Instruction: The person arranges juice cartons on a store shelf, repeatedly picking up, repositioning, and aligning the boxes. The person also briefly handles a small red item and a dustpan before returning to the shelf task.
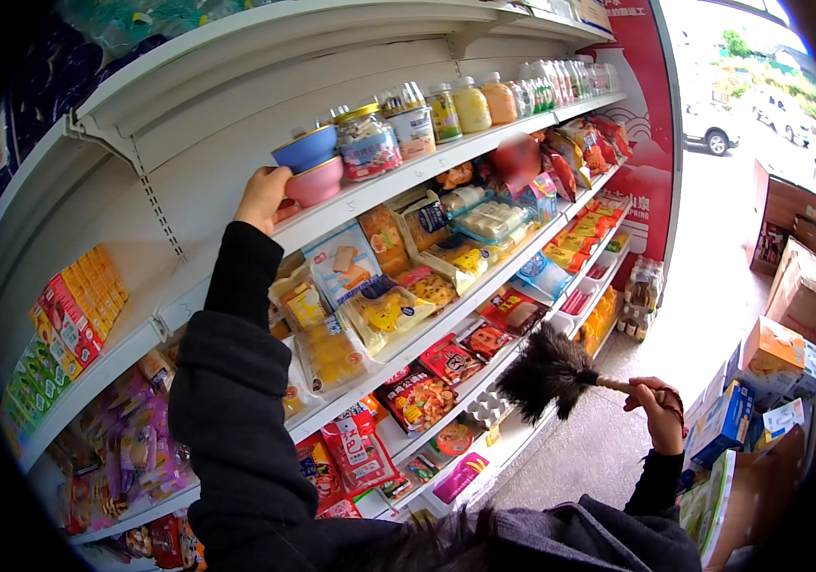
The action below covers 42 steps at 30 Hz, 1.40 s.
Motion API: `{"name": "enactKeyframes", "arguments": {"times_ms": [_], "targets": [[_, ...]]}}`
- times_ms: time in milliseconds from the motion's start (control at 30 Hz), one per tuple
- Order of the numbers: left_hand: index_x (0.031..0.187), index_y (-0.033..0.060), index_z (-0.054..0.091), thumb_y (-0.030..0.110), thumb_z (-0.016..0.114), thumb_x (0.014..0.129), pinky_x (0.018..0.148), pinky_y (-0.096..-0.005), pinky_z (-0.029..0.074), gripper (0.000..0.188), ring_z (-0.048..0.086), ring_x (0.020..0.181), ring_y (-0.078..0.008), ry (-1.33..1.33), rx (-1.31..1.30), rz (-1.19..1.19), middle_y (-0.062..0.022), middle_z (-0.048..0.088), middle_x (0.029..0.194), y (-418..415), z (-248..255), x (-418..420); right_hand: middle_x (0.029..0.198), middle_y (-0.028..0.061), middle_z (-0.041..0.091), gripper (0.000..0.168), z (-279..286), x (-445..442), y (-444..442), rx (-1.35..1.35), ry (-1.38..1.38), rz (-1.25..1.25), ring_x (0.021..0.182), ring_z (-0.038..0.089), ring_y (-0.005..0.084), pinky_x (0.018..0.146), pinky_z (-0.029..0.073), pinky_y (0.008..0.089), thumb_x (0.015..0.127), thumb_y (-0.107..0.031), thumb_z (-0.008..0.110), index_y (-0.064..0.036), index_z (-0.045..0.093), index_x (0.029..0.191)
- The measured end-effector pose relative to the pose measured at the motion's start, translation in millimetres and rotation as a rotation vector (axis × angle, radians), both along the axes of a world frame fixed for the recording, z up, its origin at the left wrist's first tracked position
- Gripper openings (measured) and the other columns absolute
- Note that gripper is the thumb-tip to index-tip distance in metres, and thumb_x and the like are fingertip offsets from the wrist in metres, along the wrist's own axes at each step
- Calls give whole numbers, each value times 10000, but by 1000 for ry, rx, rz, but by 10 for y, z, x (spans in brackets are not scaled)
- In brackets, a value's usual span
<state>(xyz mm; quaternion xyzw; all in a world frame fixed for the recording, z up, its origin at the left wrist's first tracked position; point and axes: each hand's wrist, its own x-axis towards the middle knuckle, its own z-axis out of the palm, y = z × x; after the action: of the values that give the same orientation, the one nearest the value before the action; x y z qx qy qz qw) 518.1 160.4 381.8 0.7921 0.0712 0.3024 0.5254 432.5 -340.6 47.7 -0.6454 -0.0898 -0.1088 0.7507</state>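
At the near end of a row of jars on the upper shelf, a blue bowl (306, 149) rests on a pink bowl (316, 182). My left hand (265, 199) has its fingers against the left side of this stack, gripping the pink bowl near the shelf's front edge. Directly right of the bowls is a clear jar with a yellow lid (369, 143). Lower on the right, my right hand (655, 411) is closed around the wooden handle of a dark feather duster (551, 368). Its feathers spread in front of the lower shelves.
White shelving (408, 175) carries bottles (501, 100), packaged bread (386, 307) and red food packets (358, 450). Small drink cartons (79, 307) stand at left. Cardboard boxes (805, 286) and a blue carton (722, 422) line the right side. Beyond the red panel (637, 129) is a bright doorway.
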Motion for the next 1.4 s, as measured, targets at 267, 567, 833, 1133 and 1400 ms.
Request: {"name": "enactKeyframes", "arguments": {"times_ms": [267,567,833,1133,1400], "targets": [[910,31,544,238,459,864,405,-225,462,228,541,529,-139,128,-76,71,-60,558,735,156,96,131,805,114,636,182,376,185,94,-52,-206,45,706,630,179,682,511,280,894,-85,505,18,598,1011],[987,-51,561,180,351,904,417,-211,516,323,615,553,-166,171,-164,-7,-147,631,794,197,140,34,848,121,629,260,990,352,509,48,-484,148,714,622,202,663,504,322,880,-133,463,34,602,1022],[974,-51,554,131,357,883,410,-210,515,283,612,537,-173,138,-209,118,-149,627,784,715,172,-489,1052,158,593,297,2196,489,1200,19,-1136,-81,902,592,218,832,462,345,924,-150,446,24,540,1146],[963,-62,530,134,374,879,385,-225,502,265,584,478,-162,121,-242,240,-158,605,734,1217,148,-1241,875,99,612,274,3327,1208,3547,-588,-1376,7,883,566,291,776,437,404,806,-308,599,-101,611,986],[990,-58,512,144,330,886,390,-220,505,291,589,503,-155,134,-192,244,-149,607,780,1300,124,-1280,858,91,651,316,3238,1161,3470,-964,-1277,61,823,604,291,775,446,368,830,-391,548,-96,636,902]]}}
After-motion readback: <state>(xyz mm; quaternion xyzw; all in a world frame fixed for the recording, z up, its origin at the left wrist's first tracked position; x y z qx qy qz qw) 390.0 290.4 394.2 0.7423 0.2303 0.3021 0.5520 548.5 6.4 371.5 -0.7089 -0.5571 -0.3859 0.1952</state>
